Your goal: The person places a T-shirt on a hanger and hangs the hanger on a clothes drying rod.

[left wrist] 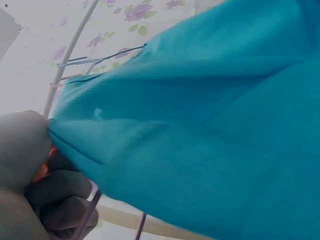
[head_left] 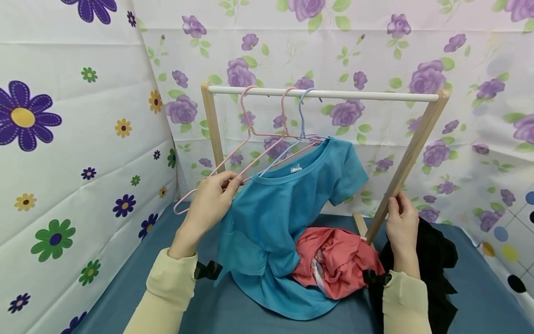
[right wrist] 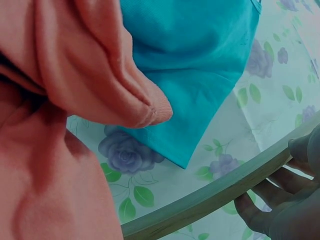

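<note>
Blue-grey surface (head_left: 204,306). Coral garment (head_left: 342,260) crumpled centre-right, black garment (head_left: 435,255) right. Left hand (head_left: 212,200) pinches turquoise T-shirt (head_left: 275,208), mid-scene, at left edge. Right hand (head_left: 403,227) grips right wooden post (head_left: 410,157), thumb opposite fingers. Blue hanger (head_left: 302,123) in neckline; two pink hangers (head_left: 227,158) left. White rail (head_left: 367,96) bears all three. Floral curtain (head_left: 459,46) farthest.

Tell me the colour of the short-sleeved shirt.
The short-sleeved shirt is turquoise blue, showing best in the head view.

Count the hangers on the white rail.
3: a pink hanger leftmost, a second pink hanger in the middle, a blue hanger rightmost, partly inside the blue shirt.
</note>
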`<state>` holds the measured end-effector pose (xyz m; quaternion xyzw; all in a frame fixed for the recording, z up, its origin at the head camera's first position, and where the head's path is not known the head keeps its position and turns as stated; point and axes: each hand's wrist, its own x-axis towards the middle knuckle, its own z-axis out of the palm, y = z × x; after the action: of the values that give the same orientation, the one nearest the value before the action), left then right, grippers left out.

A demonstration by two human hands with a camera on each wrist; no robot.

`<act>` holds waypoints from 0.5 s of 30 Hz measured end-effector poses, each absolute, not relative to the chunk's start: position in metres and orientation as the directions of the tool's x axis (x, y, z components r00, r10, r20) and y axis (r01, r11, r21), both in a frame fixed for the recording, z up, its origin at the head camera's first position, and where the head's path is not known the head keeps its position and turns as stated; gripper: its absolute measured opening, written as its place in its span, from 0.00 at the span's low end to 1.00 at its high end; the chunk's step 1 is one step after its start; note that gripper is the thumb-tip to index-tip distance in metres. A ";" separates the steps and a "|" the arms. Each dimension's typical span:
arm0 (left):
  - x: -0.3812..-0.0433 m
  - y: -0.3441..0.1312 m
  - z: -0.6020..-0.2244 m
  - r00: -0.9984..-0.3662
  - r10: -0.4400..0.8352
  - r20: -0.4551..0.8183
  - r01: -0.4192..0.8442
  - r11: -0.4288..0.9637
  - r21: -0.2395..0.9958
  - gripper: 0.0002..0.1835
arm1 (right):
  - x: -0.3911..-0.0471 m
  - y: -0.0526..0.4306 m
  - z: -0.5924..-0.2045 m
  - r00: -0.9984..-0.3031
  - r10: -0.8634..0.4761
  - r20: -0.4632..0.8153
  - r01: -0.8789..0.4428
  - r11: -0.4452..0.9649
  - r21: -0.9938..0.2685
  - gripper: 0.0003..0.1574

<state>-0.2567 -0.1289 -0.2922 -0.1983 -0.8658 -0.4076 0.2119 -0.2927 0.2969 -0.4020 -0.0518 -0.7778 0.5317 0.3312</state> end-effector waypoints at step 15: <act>-0.252 -0.125 -0.289 -0.751 0.089 0.655 0.549 0.635 0.543 0.13 | -0.293 0.299 -0.402 -0.770 0.439 0.463 -0.260 0.447 -0.856 0.25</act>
<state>-0.2516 -0.1245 -0.2890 -0.1871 -0.8531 -0.3842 0.2994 -0.2927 0.2986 -0.4024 -0.0574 -0.7823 0.5226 0.3342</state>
